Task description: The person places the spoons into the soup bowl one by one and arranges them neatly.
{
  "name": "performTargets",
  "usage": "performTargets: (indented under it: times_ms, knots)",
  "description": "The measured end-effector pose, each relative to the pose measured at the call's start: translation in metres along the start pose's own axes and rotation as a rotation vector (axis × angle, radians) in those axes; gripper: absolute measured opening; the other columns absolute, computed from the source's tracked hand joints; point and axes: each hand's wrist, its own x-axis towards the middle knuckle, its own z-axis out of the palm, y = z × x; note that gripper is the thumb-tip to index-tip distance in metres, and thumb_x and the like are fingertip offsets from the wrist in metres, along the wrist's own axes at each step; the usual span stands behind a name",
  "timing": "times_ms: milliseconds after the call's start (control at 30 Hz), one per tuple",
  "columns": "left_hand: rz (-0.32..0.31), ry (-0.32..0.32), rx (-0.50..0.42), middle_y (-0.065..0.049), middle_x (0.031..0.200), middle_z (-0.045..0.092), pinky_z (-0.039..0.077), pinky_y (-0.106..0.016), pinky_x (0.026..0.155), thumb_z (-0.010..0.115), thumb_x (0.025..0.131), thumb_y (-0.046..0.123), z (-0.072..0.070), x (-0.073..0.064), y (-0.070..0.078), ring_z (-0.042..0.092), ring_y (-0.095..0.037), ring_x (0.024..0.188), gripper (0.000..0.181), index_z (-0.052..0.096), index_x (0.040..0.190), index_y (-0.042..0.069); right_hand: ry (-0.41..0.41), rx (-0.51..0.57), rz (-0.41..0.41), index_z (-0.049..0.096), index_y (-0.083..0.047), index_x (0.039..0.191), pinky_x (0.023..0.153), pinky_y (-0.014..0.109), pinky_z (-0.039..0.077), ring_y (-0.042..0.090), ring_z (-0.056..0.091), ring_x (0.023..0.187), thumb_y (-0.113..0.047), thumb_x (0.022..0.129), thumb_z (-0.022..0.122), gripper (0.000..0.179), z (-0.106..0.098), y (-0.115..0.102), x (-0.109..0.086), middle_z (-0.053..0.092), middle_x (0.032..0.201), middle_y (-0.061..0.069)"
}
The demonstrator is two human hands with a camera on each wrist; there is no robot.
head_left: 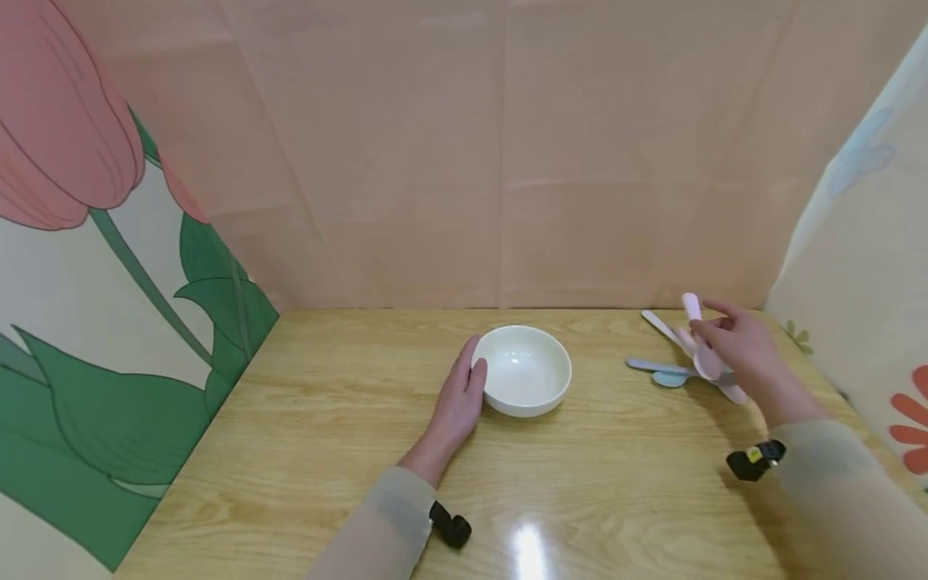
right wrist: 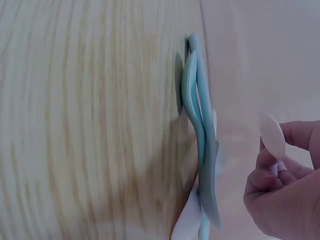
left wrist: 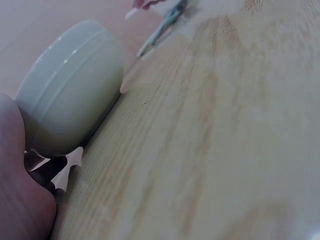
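Pink spoon (head_left: 692, 308) pinched in right hand (head_left: 741, 345), raised over other cutlery (head_left: 669, 379), long axis roughly 11-to-5 o'clock. White bowl (head_left: 525, 370) lies about 9 o'clock from that grip; left hand (head_left: 460, 395) nearer, thumb and fingers spread against its 9 o'clock side.

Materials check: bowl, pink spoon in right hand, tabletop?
Bowl: probably glazed ceramic, glossy, with bright highlights inside; melamine possible.
Pink spoon: likely plastic, smooth, judging by its even pastel colour.
Tabletop: wood or wood-look laminate, can't tell which; grain streaks show, and the glare suggests a shiny finish.
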Motion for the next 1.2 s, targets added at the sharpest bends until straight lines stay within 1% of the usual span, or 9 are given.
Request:
performTargets:
  times_ms: [67,133,300,467,567,667,900,1100,1200]
  knots:
    - [0.000,-0.002,0.003,0.007,0.180,0.028,0.023,-0.046,0.135,0.034,0.121,0.048,-0.001,0.000,0.000,0.024,-0.016,0.166,0.060,0.026,0.177,0.031,-0.003,0.024,0.003,0.031,0.004,0.170,0.065,0.021,0.055,0.002,0.064,0.079,-0.032,0.114,0.061,0.073,0.003,-0.006,0.000,0.068,0.104,-0.002]
    - [0.004,-0.004,0.002,0.006,0.180,0.028,0.023,-0.047,0.135,0.034,0.121,0.048,-0.002,0.000,0.001,0.024,-0.017,0.166,0.059,0.026,0.177,0.031,-0.003,0.042,-0.007,0.027,0.002,0.172,0.068,0.017,0.054,0.001,0.065,0.080,-0.031,0.114,0.061,0.075,0.006,-0.013,-0.002,0.069,0.104,-0.005]
    - [0.011,-0.005,-0.003,0.005,0.181,0.028,0.023,-0.048,0.135,0.033,0.121,0.047,-0.004,-0.001,0.001,0.024,-0.018,0.166,0.059,0.026,0.177,0.030,-0.002,0.109,-0.044,0.019,-0.002,0.175,0.072,0.017,0.055,0.004,0.065,0.080,-0.026,0.115,0.061,0.077,0.015,-0.030,-0.005,0.069,0.101,-0.009]
    - [0.020,0.002,-0.008,0.005,0.180,0.029,0.023,-0.049,0.135,0.033,0.121,0.047,-0.004,-0.001,0.001,0.024,-0.019,0.166,0.059,0.027,0.177,0.029,-0.008,0.170,-0.103,0.015,0.000,0.175,0.073,0.015,0.055,0.008,0.066,0.077,-0.017,0.114,0.061,0.078,0.027,-0.048,-0.008,0.070,0.093,-0.006]
    - [0.018,0.004,-0.016,0.005,0.180,0.029,0.023,-0.049,0.135,0.034,0.121,0.047,-0.004,-0.002,0.000,0.025,-0.019,0.166,0.059,0.028,0.177,0.029,-0.012,0.214,-0.126,0.014,0.002,0.175,0.070,0.016,0.056,0.008,0.066,0.074,-0.012,0.113,0.062,0.079,0.035,-0.057,-0.010,0.069,0.089,-0.003]
    - [0.018,0.007,-0.021,0.004,0.180,0.029,0.023,-0.049,0.135,0.035,0.121,0.046,-0.004,-0.002,0.000,0.025,-0.021,0.166,0.059,0.028,0.177,0.029,-0.015,0.286,-0.128,0.014,0.002,0.174,0.066,0.017,0.056,0.008,0.066,0.072,-0.009,0.112,0.064,0.081,0.041,-0.063,-0.010,0.069,0.085,-0.004]
    - [0.025,0.011,-0.010,0.003,0.180,0.030,0.023,-0.050,0.135,0.036,0.121,0.045,-0.004,-0.002,-0.001,0.026,-0.022,0.166,0.059,0.028,0.177,0.028,-0.054,0.502,-0.149,0.015,-0.007,0.177,0.067,0.019,0.055,0.009,0.068,0.074,-0.007,0.109,0.070,0.087,0.058,-0.069,-0.010,0.069,0.088,-0.003]
    - [0.019,0.007,0.003,0.003,0.180,0.030,0.023,-0.049,0.135,0.036,0.121,0.045,-0.003,-0.002,-0.002,0.025,-0.020,0.166,0.059,0.028,0.177,0.029,-0.059,0.588,-0.161,0.018,-0.009,0.177,0.068,0.020,0.056,0.010,0.069,0.076,-0.009,0.108,0.073,0.088,0.071,-0.077,-0.010,0.071,0.089,-0.003]
    - [0.024,0.009,0.003,0.003,0.180,0.030,0.023,-0.048,0.135,0.037,0.121,0.043,-0.002,-0.002,-0.002,0.025,-0.020,0.166,0.058,0.028,0.177,0.028,-0.050,0.667,-0.157,0.021,-0.011,0.176,0.068,0.020,0.056,0.011,0.069,0.075,-0.006,0.106,0.074,0.088,0.075,-0.082,-0.011,0.071,0.088,-0.002]
